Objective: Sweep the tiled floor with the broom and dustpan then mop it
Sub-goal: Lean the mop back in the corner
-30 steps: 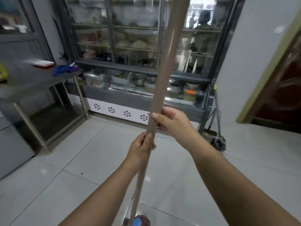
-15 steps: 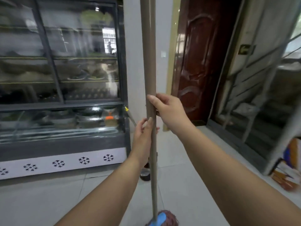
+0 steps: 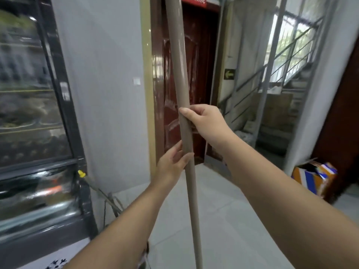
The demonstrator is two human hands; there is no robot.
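The tiled floor (image 3: 223, 220) spreads below. A long, stiff, probably light mop handle (image 3: 183, 117) stands nearly upright mid-view, smooth enough to slip. The right hand (image 3: 206, 121) curls around it; just below, the left hand (image 3: 172, 166) grips loosely. Spaced grips should steer best.

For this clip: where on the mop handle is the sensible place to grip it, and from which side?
Likely mid-shaft, as here: the mop handle is a long, smooth, near-upright pole, so fingers wrap it anywhere. The right hand grips it from the right, higher up; the left hand holds it from the left, just below. Stacked, opposed hands should steer the pole well.
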